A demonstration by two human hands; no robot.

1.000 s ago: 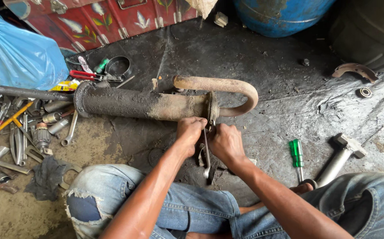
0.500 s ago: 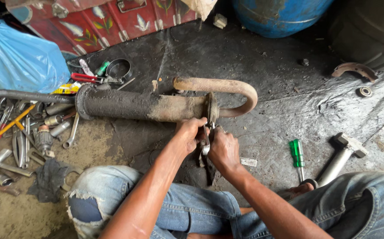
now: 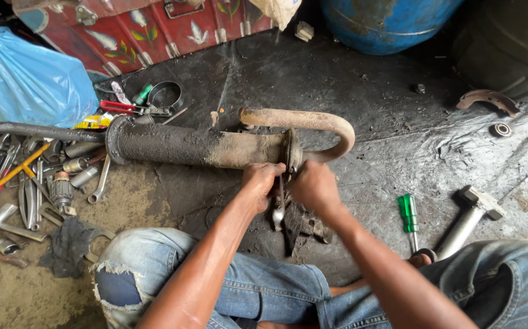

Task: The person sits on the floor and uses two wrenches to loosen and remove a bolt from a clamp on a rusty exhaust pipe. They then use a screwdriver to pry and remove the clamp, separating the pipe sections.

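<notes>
A rusty exhaust muffler (image 3: 197,146) with a curved pipe (image 3: 313,122) lies across the dark floor in front of me. Both hands meet at its flange (image 3: 291,149). My left hand (image 3: 261,183) is closed around a metal wrench (image 3: 278,213) that hangs down from the flange. My right hand (image 3: 316,186) is closed against the same spot beside the flange; what it grips is hidden by the fingers. My knees in torn blue jeans (image 3: 154,268) sit below.
Several wrenches, sockets and pliers (image 3: 32,189) lie scattered at left. A blue plastic bag (image 3: 26,85) sits behind them. A green-handled screwdriver (image 3: 407,213) and a hammer (image 3: 471,213) lie at right. A blue drum (image 3: 386,24) and red metal box (image 3: 148,30) stand at the back.
Both hands have shifted slightly up toward the flange and the wrench has swung to hang more upright. The muffler has stayed where it was.
</notes>
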